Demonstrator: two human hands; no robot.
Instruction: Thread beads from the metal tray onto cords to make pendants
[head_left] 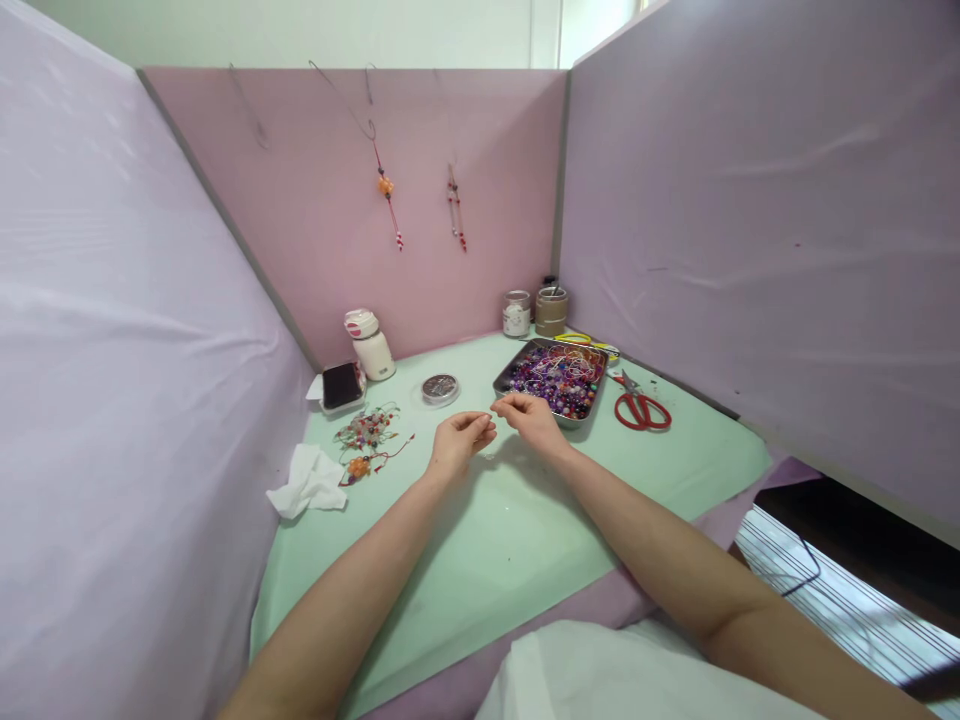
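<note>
My left hand [460, 440] and my right hand [531, 417] meet over the green table top [510, 540], fingertips almost touching. Both are pinched closed on something very small, perhaps a bead or thin thread, too fine to name. Just beyond my right hand stands a metal tray [504, 377] full of purple, red and mixed beads with loose cord on top. Left of my left hand lies a pile of finished beaded strings [367, 435] with an orange bead.
Red scissors [640, 408] lie right of the tray. A round spool of clear thread [439, 389], a white bottle [370, 345], a phone [342, 385], a crumpled tissue [309, 482] and small jars [534, 312] sit nearby. Beaded strands [390, 200] hang on the pink partition.
</note>
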